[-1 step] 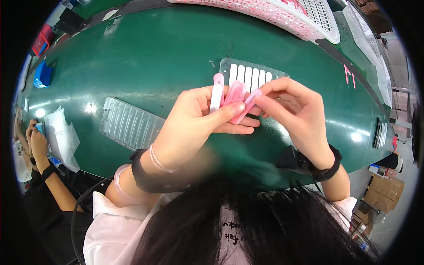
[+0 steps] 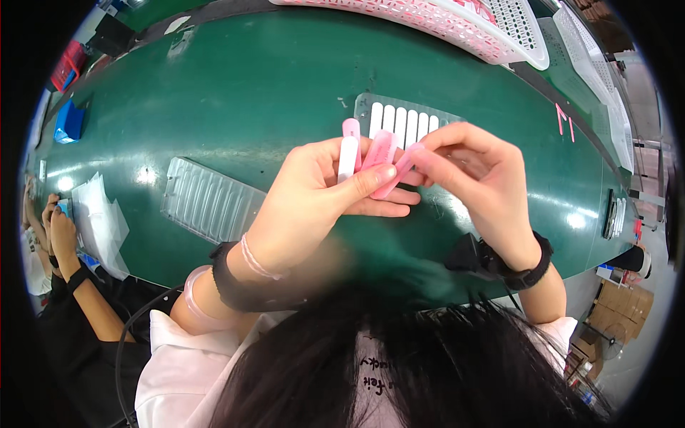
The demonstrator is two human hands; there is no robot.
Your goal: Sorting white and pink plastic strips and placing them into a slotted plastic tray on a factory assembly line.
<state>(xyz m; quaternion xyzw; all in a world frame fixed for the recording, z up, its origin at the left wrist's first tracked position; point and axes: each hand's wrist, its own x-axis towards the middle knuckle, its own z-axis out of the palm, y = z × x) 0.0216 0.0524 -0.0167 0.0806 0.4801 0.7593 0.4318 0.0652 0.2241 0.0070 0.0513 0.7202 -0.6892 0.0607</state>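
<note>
In my left hand (image 2: 321, 175) is a small fan of round-ended strips that look like nail files, held under the thumb with the fingers behind. A pink nail file (image 2: 382, 148) stands in the middle of the fan, and a white-faced one (image 2: 347, 157) overlaps another pink one at its left. My right hand (image 2: 471, 167) pinches the upper end of the rightmost pink nail file (image 2: 397, 178), whose lower part rests by my left thumb. Just beyond my hands, a clear plastic tray (image 2: 364, 107) holds several white strips in a row, partly hidden by my fingers.
Left of my forearm lies another clear ribbed tray (image 2: 210, 200). A white perforated basket (image 2: 457, 32) with pink items stands at the far edge. Two pink strips (image 2: 566, 123) lie at the right. Clear plastic sheets (image 2: 100, 221) lie near a co-worker's hands (image 2: 63, 232) at the left.
The middle pink nail files have drawn together into a tighter stack. My right fingertips now cover more of the rightmost file's upper end. The white-faced file has shifted slightly left.
</note>
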